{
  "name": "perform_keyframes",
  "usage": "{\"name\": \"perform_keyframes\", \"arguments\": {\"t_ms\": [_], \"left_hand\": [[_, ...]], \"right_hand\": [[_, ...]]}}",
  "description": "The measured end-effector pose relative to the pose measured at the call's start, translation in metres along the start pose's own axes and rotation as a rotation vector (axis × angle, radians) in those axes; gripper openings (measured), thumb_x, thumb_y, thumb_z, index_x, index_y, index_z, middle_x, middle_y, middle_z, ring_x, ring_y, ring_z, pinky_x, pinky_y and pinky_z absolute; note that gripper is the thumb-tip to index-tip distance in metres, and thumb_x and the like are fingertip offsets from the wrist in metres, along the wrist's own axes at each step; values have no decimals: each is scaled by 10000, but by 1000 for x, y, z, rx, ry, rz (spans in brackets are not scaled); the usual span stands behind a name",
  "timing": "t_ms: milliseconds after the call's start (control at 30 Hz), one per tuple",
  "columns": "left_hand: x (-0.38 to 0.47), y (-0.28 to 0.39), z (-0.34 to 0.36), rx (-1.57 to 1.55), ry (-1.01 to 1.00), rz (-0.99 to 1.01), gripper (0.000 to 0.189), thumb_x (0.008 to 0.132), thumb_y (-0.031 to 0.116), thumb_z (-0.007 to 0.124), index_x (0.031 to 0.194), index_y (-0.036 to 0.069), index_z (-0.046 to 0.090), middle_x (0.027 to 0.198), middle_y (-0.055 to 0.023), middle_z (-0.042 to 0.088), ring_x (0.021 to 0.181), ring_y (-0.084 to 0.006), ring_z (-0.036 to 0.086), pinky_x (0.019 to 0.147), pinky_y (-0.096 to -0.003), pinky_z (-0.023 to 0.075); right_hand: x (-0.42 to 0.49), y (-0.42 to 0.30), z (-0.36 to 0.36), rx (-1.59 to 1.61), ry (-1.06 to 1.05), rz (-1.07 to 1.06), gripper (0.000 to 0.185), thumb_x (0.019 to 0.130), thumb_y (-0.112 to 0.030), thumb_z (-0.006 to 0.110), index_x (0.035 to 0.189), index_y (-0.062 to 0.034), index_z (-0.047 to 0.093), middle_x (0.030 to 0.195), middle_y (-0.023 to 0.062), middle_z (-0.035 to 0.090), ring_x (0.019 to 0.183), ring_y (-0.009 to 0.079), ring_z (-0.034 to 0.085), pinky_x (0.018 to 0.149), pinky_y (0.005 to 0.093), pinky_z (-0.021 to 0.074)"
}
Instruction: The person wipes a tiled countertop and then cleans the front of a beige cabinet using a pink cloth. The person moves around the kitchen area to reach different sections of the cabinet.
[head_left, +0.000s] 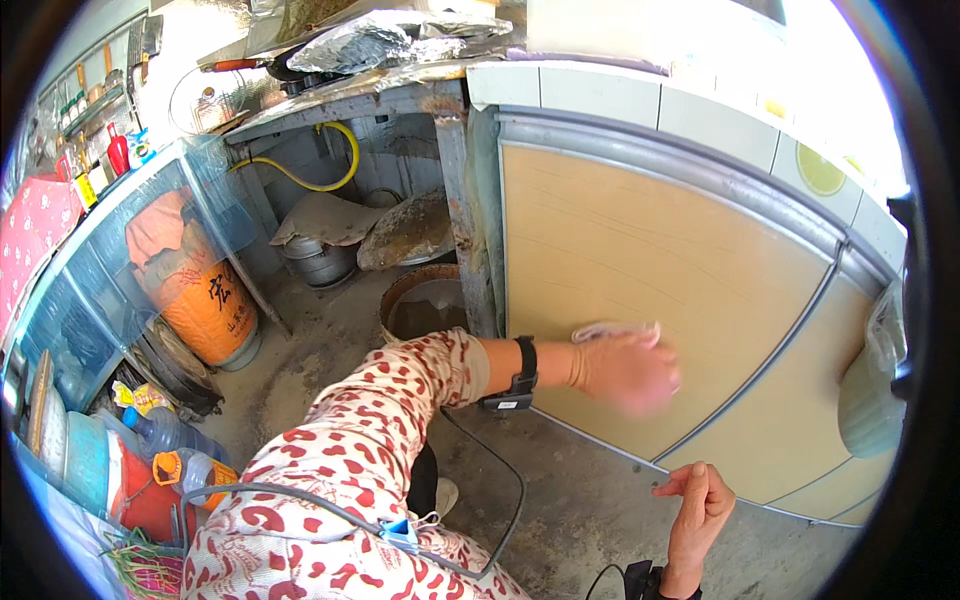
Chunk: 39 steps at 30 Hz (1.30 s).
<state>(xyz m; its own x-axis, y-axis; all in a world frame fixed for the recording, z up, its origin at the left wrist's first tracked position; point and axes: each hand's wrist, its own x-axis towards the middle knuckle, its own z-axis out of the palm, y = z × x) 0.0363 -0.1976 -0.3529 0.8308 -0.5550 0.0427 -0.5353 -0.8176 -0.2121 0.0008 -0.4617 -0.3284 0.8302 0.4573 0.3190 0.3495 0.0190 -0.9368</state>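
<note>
My left hand (630, 375), partly blurred, is at the lower part of a beige cabinet door (660, 240). It holds a folded pale cloth (616, 328) against the panel; the cloth's edge shows above the fingers, and the rest is hidden under the hand. A black band with a small device sits on the left wrist, below a sleeve with a red pattern. Lower right, my right hand (697, 499) is raised in front of the cabinet's bottom edge, its fingers loosely curled and nothing visible in it. A black strap is around that wrist.
A white-tiled counter (600, 94) tops the cabinet. Left of it stand a rusty-rimmed bucket (397, 289), a metal pot (319, 262) and an orange gas cylinder (217, 311). Plastic bottles (199, 472) and a red bucket (142, 487) are lower left. A dark cable (517, 487) loops near my body.
</note>
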Motion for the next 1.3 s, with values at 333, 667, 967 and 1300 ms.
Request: {"name": "perform_keyframes", "arguments": {"t_ms": [333, 667, 967, 1300], "left_hand": [[47, 31, 51, -313, 162, -34, 365, 771, 318, 609, 1122, 220, 585, 1319, -48, 468, 1291, -230, 379, 1061, -411, 279], [18, -3, -18, 264, 852, -98, 262, 765, 350, 634, 1017, 288, 596, 1314, -54, 467, 1289, -279, 373, 1022, -513, 293], [44, 15, 37, 298, 556, 171, 262, 787, 261, 584, 1039, 192, 566, 1154, -58, 519, 1140, -217, 461, 912, -430, 400], [60, 16, -38, 478, 1053, -216, 256, 771, 310, 621, 1024, 271, 632, 1113, 10, 582, 989, -167, 542, 749, -418, 400]], "right_hand": [[-7, -17, 8, 47, -17, 25, 366, 962, -198, 498, 707, 48, 592, 578, 69, 567, 526, 128, 561, 516, 258, 453], [-4, -14, 13, 96, -34, 18, 372, 969, -203, 484, 719, 49, 596, 569, 66, 569, 525, 131, 563, 520, 268, 454], [-1, -16, 19, 84, -35, 63, 356, 963, -180, 495, 714, 52, 597, 595, 67, 576, 531, 127, 562, 510, 255, 438], [-16, -5, 4, -69, -80, -4, 294, 939, -144, 522, 724, 31, 622, 612, 61, 610, 557, 104, 570, 517, 251, 431]]}}
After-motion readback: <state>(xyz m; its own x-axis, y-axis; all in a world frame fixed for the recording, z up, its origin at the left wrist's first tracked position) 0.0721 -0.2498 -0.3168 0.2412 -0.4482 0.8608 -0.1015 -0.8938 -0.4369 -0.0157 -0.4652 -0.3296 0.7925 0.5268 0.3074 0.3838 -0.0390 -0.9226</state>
